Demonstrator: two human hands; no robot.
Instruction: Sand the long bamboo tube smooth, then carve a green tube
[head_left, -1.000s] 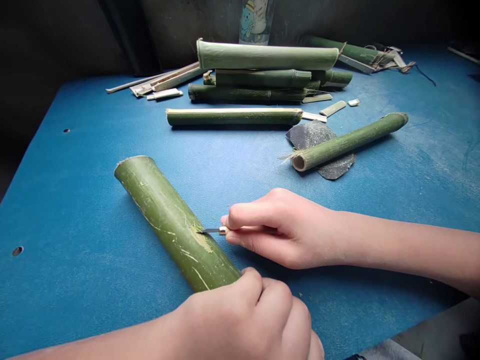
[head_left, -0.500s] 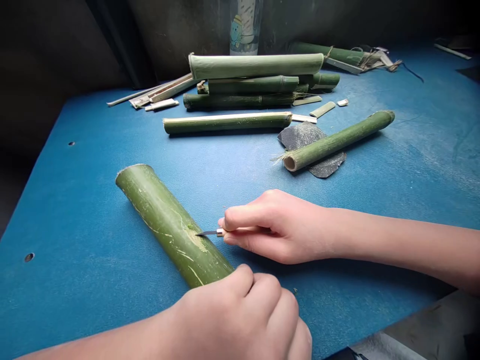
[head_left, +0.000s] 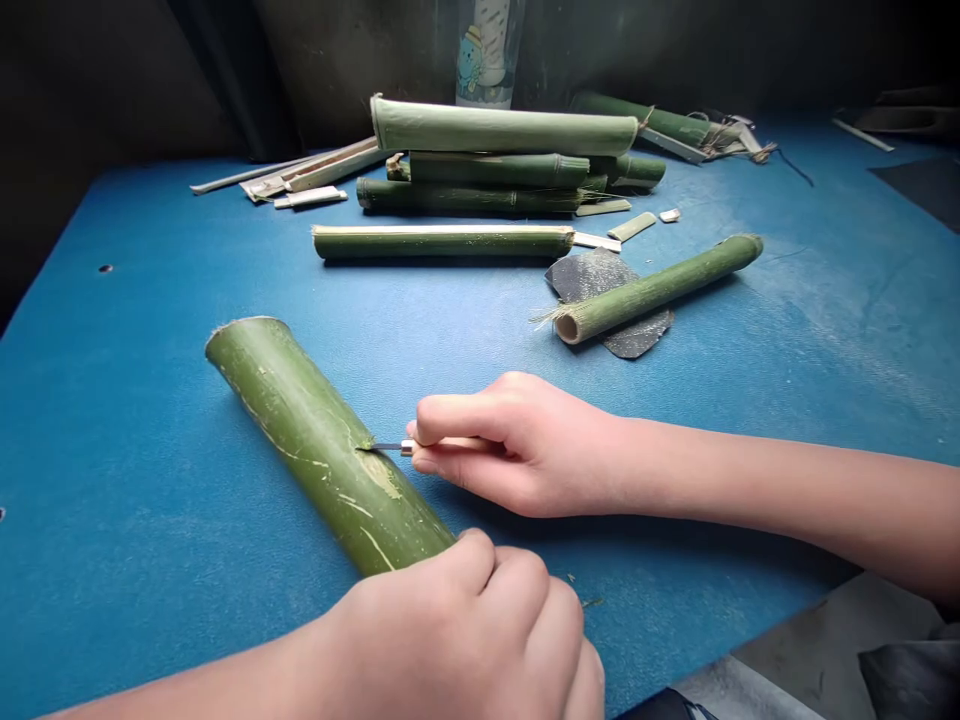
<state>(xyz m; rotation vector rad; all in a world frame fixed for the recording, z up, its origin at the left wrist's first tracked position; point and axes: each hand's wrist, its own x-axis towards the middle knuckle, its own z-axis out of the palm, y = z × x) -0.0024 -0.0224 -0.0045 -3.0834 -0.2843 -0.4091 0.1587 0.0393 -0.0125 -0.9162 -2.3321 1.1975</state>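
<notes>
A thick green bamboo tube lies slanted on the blue table, its cut end at the far left. My left hand is wrapped round its near end and hides that part. In my right hand is a carving knife with a slim dark blade, a metal collar and a pale handle. The blade's tip touches the tube's skin, where a green shaving curls up. Just below the tip is a pale scraped patch. Light scratches mark the skin nearer my left hand.
Beyond my hands, a thinner bamboo tube rests on dusty dark sandpaper. A split bamboo length lies before a bamboo stack. Bamboo strips lie back left; a clear bottle stands behind.
The knife tip has moved up the tube from the pale patch to its upper edge, raising a shaving. The whole view has shifted slightly. My left hand keeps its grip.
</notes>
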